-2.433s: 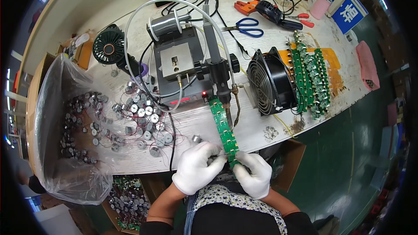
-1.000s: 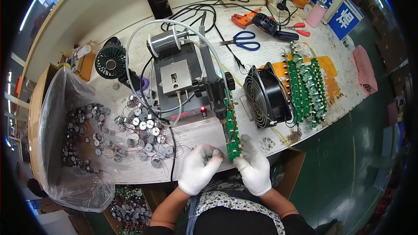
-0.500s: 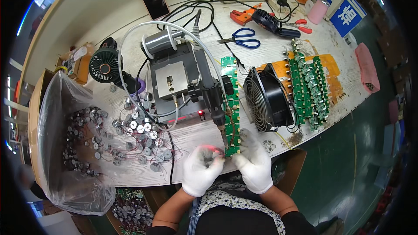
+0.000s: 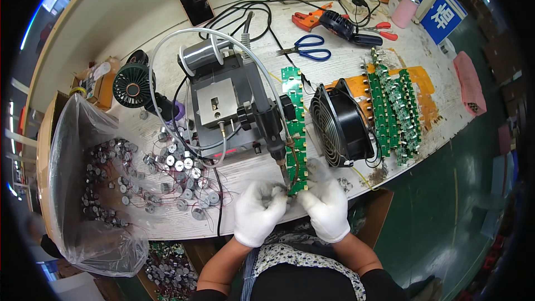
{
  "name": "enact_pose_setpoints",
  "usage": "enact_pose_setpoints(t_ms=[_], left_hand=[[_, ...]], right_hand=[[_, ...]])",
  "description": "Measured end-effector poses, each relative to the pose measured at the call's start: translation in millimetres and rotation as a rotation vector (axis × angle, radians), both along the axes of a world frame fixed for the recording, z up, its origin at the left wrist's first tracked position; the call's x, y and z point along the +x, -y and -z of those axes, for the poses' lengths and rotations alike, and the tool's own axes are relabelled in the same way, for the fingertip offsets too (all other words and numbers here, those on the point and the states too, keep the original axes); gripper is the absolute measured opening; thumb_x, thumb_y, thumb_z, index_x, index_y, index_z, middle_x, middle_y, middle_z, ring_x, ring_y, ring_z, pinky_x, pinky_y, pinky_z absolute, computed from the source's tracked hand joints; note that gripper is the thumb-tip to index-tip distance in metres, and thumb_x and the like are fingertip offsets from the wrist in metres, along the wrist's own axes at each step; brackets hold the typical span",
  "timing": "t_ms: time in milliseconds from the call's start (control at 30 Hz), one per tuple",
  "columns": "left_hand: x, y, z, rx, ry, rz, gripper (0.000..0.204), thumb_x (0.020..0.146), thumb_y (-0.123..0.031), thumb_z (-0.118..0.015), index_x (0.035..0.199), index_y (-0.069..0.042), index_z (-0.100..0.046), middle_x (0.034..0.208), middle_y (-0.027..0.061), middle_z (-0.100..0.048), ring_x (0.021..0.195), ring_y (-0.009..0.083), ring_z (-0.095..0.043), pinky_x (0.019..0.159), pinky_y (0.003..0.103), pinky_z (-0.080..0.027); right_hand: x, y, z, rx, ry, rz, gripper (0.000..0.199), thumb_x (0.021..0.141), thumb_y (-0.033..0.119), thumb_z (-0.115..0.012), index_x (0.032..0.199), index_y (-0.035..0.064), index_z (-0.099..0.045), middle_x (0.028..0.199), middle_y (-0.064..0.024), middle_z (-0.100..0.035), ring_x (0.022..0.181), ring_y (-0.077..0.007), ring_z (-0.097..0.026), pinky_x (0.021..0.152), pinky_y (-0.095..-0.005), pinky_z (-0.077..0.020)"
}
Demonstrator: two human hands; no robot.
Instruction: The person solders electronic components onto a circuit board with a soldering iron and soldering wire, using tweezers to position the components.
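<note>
Circuit strip (image 4: 300, 128) reaches near the worktop's (image 4: 251, 170) front edge beside the soldering iron (image 4: 272, 131); right grip (image 4: 326, 212) pinches its near end; left grip (image 4: 257, 212) curls, hold untellable. Best kept steady, clear of heat.

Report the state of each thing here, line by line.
Soldering iron: clamped, tip pointing down
Circuit board: partly hidden by the iron
Left hand: gloved, fingers curled
Right hand: gloved, thumb at the board's near end
Motors: loose, scattered
Plastic bag: open
Large fan: upright
Phone: screen dark
Scissors: lying down
</note>
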State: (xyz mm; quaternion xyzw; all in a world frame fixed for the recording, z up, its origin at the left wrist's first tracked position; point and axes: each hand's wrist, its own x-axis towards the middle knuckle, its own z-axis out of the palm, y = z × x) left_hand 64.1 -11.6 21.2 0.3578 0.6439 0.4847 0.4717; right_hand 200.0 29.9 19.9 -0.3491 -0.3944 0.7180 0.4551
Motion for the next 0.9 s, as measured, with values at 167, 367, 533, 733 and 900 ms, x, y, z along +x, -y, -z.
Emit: enact_pose_setpoints(t_ms=[167,367,533,733,900], left_hand=[[2.6,-2.7,-3.3,0.021,-0.024,-0.030,0.010,0.085,-0.003,-0.063,0.085,0.005,-0.057,0.073,0.0075,-0.066,0.066,0.0086,-0.064,0.060,0.021,-0.051],[4.1,-2.5,-1.2,0.088,-0.018,-0.052,0.007,0.085,0.000,-0.063,0.088,0.004,-0.057,0.074,0.0055,-0.066,0.065,0.0066,-0.062,0.058,0.021,-0.050],[2.5,-0.4,10.8,0.089,0.009,-0.050,0.009,0.085,0.000,-0.063,0.091,0.003,-0.058,0.076,0.0050,-0.066,0.066,0.0059,-0.061,0.058,0.020,-0.050],[2.2,1.2,13.4,0.076,0.008,-0.038,0.010,0.084,0.001,-0.063,0.092,0.003,-0.057,0.078,0.0050,-0.066,0.067,0.0059,-0.061,0.060,0.020,-0.050],[-1.2,0.6,6.7,0.062,0.043,-0.019,0.011,0.085,0.000,-0.063,0.093,0.003,-0.056,0.080,0.0053,-0.066,0.069,0.0060,-0.062,0.061,0.020,-0.050]], right_hand=[[-0.9,-0.6,0.3,0.044,-0.061,0.011,0.060,0.079,-0.010,-0.048,0.136,-0.0094,-0.028,0.129,-0.0153,-0.046,0.110,-0.0205,-0.053,0.093,-0.0316,-0.0444],[0.6,5.3,3.2,0.041,-0.069,0.024,0.063,0.080,-0.012,-0.049,0.138,-0.0100,-0.026,0.130,-0.0157,-0.045,0.110,-0.0204,-0.053,0.093,-0.0310,-0.0439],[-0.5,5.2,11.8,0.034,-0.081,0.035,0.064,0.080,-0.013,-0.050,0.139,-0.0093,-0.025,0.131,-0.0156,-0.045,0.110,-0.0207,-0.053,0.093,-0.0315,-0.0438],[-1.9,9.0,20.9,0.009,-0.101,0.064,0.063,0.081,-0.013,-0.051,0.139,-0.0072,-0.027,0.131,-0.0154,-0.045,0.111,-0.0214,-0.053,0.093,-0.0322,-0.0443],[-1.5,10.4,19.7,0.006,-0.099,0.063,0.062,0.081,-0.014,-0.050,0.138,-0.0060,-0.028,0.130,-0.0150,-0.046,0.110,-0.0215,-0.053,0.093,-0.0321,-0.0449]])
